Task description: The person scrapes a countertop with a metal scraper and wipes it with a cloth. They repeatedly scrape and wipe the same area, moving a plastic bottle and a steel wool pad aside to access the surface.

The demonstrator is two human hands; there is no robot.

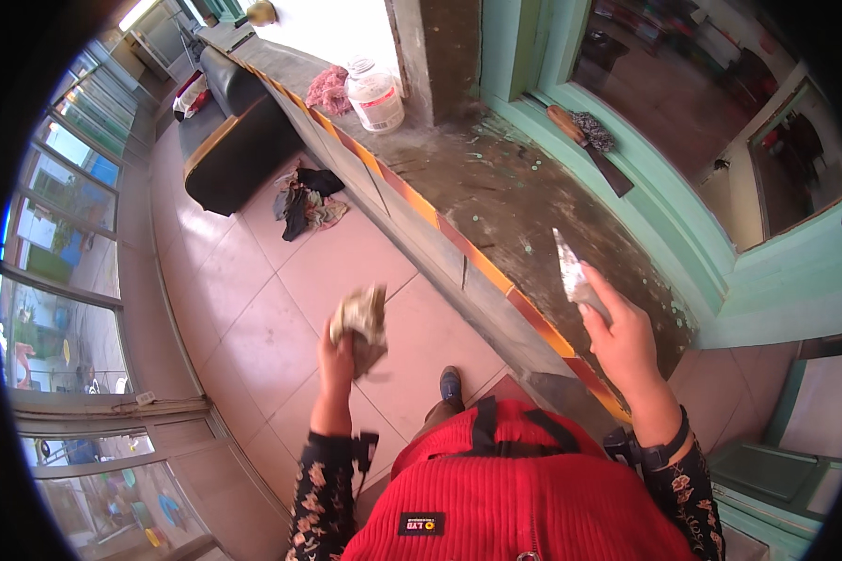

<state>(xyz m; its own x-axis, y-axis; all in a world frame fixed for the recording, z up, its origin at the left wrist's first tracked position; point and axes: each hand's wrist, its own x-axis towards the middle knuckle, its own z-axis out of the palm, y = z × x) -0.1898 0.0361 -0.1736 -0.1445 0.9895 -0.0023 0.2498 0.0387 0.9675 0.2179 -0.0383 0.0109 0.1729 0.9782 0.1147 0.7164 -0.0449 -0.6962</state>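
My left hand (340, 361) is closed around a crumpled beige-brown cloth (363, 319), blurred and held over the tiled floor. Between thumb and fingers of my right hand (621, 329) is a small pointed metal scraper (572, 270); my grip hides its rear part. Its tip points away from me, above the dark ledge (505, 217), though I cannot tell whether it touches. Pale green paint spots dot that surface. Farther along, a wooden-handled flat blade (593, 154) lies on the green window frame (673, 238), beside a wad of steel wool (593, 130).
A clear plastic jar (375, 98) and a pink mesh scrubber (330, 90) stand against the far wall on the ledge. Orange edging tiles (456, 242) line its rim. Below lie a heap of rags (305, 200) and a black sofa (242, 154) on pink floor tiles (274, 322).
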